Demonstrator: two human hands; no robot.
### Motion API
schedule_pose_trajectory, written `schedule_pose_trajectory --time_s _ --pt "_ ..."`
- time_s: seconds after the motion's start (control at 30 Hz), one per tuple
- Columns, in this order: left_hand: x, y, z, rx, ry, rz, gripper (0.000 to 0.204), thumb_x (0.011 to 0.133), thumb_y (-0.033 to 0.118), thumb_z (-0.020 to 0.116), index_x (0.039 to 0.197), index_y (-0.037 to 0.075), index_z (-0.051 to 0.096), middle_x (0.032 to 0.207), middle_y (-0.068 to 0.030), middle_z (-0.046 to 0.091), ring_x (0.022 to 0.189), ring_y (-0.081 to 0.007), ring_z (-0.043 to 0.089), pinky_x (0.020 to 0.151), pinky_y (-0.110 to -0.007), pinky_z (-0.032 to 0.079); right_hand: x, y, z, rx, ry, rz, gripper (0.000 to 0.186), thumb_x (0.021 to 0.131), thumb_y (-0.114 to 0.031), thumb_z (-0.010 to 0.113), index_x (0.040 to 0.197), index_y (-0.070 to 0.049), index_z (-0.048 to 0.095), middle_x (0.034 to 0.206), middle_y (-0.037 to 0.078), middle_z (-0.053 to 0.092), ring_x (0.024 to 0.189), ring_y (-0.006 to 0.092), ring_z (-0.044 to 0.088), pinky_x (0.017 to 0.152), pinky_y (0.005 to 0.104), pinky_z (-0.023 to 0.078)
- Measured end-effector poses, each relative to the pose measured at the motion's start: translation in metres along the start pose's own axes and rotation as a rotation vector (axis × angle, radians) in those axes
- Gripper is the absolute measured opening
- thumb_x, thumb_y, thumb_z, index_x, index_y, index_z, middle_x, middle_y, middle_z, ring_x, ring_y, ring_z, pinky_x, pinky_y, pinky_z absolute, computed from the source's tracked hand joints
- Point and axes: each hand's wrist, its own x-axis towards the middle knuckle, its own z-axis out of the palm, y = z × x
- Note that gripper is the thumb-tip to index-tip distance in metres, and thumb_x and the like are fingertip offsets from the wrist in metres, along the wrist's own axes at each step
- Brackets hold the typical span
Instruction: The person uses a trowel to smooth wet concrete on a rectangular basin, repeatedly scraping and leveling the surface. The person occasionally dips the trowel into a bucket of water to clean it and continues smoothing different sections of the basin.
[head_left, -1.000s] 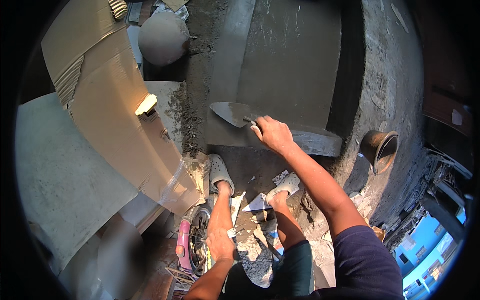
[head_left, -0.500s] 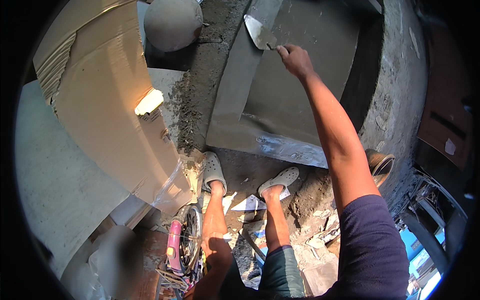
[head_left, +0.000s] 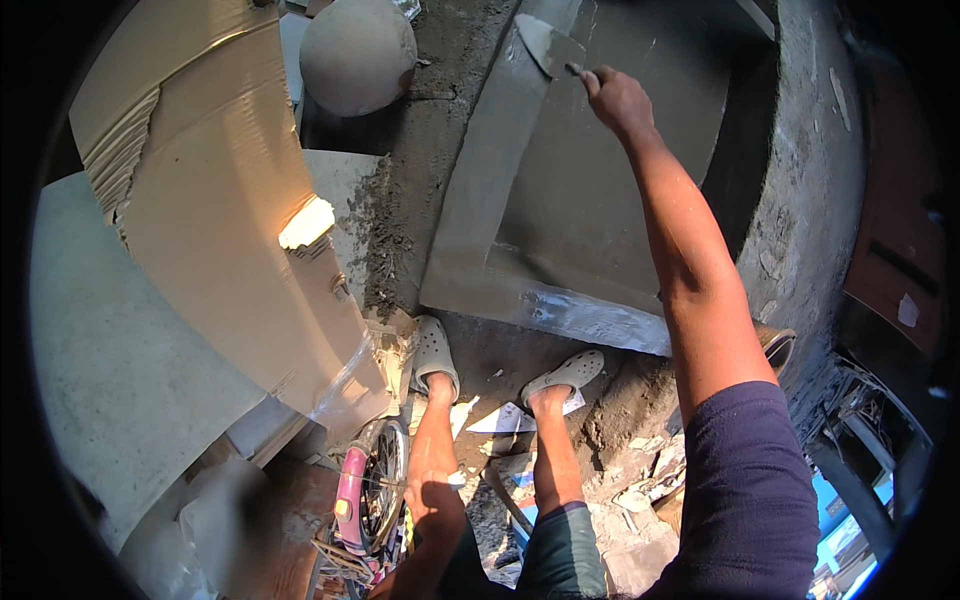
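My right hand (head_left: 622, 103), at the end of an outstretched arm, is closed round the handle of a pointing trowel (head_left: 549, 47). The trowel's pale metal blade lies over the raised smooth border of a grey cement basin (head_left: 470, 190), near its far left side. Inside that border the floor of the basin (head_left: 610, 170) is darker and smooth. My left hand (head_left: 436, 503) rests by my left knee at the bottom of the view; its fingers cannot be made out.
Torn cardboard (head_left: 215, 190) leans at the left over a grey sheet (head_left: 130, 340). A round grey object (head_left: 357, 55) stands behind. A bicycle wheel with pink mudguard (head_left: 352, 490) is beside my left leg. A rough wall (head_left: 815, 170) rises at right; rubble (head_left: 650, 480) lies below.
The trowel and my right hand have shifted slightly right and farther off along the border. The blade has turned a little. The whole view has moved slightly; my left hand stays by the knee.
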Motion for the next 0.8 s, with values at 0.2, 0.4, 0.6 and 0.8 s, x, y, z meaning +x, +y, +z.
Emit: schedule_pose_trajectory --time_s 0.2,0.4,0.6,0.8 --pt "-0.006 0.004 -0.001 -0.003 -0.151 -0.099 0.024 0.085 0.011 0.071 0.106 0.002 0.063 0.099 -0.0166 0.062 0.093 -0.0402 0.060 0.083 -0.054 0.046 -0.014 -0.009 -0.005 0.261 -0.262 0.102 0.044 0.109 -0.046 0.059 0.125 -0.010 0.079 0.112 0.025 0.079 0.111 0.0465 0.074 0.097 0.0563 0.057" --pt "0.002 0.005 0.003 -0.016 -0.195 -0.054 0.040 0.078 0.016 0.077 0.112 0.002 0.061 0.105 -0.0194 0.061 0.097 -0.0399 0.061 0.087 -0.052 0.046 -0.179 -0.024 0.003 0.161 -0.502 -0.148 0.042 0.109 -0.046 0.060 0.116 -0.007 0.072 0.117 0.023 0.076 0.112 0.0471 0.070 0.096 0.0557 0.056" --pt "0.008 0.008 0.007 0.021 -0.266 -0.110 0.039 0.078 0.017 0.078 0.111 0.003 0.061 0.106 -0.0185 0.061 0.099 -0.0390 0.062 0.088 -0.052 0.046 -0.080 -0.026 0.005 0.427 -0.121 0.027 0.040 0.107 -0.037 0.061 0.118 0.000 0.069 0.117 0.028 0.074 0.115 0.0489 0.069 0.101 0.0584 0.053" --pt "-0.001 0.011 0.007 0.023 -0.298 -0.141 0.039 0.078 0.017 0.078 0.110 0.004 0.061 0.107 -0.0177 0.062 0.101 -0.0382 0.062 0.090 -0.053 0.045 0.022 -0.036 -0.002 0.261 -0.057 0.054 0.043 0.109 -0.037 0.055 0.130 -0.002 0.070 0.126 0.030 0.073 0.122 0.0505 0.067 0.102 0.0594 0.053"
